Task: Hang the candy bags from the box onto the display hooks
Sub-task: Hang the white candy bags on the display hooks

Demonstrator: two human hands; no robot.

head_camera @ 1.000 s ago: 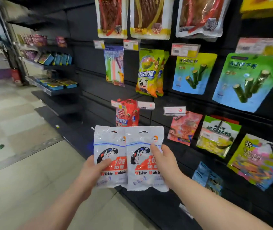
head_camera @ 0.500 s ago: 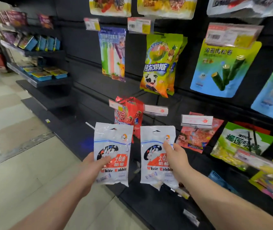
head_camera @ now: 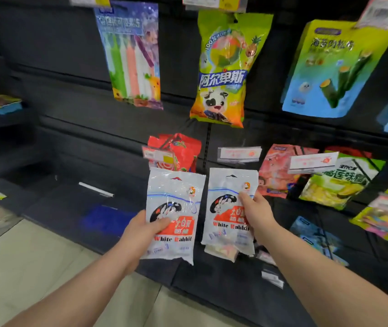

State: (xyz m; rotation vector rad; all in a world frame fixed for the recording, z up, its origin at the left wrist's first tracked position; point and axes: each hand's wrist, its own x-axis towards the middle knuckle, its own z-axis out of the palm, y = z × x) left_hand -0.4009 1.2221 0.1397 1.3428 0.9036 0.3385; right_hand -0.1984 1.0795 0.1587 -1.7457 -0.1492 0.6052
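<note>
I hold two white White Rabbit candy bags upright before a black display wall. My left hand [head_camera: 144, 232] grips the left candy bag [head_camera: 174, 197] by its lower left side. My right hand [head_camera: 255, 212] grips the right candy bag [head_camera: 226, 192] at its right edge, thumb on the front. The two bags are a little apart. Just above the right bag sits an empty display hook with a pale price tag [head_camera: 239, 154]. A red candy bag [head_camera: 176, 149] hangs behind the top of the left bag. The box is not in view.
Other snack bags hang around: a striped blue bag [head_camera: 131, 55], a green-yellow cow bag [head_camera: 223, 67], a blue-green bag [head_camera: 330, 67], a pink bag [head_camera: 275, 171], a green bag [head_camera: 339, 182]. A black base shelf [head_camera: 93, 208] runs along the bottom. Tiled floor [head_camera: 23, 267] lies at left.
The view has closed in on the wall. The two bags, overlapping a second ago, now sit apart, and the right bag has risen toward the tagged hook.
</note>
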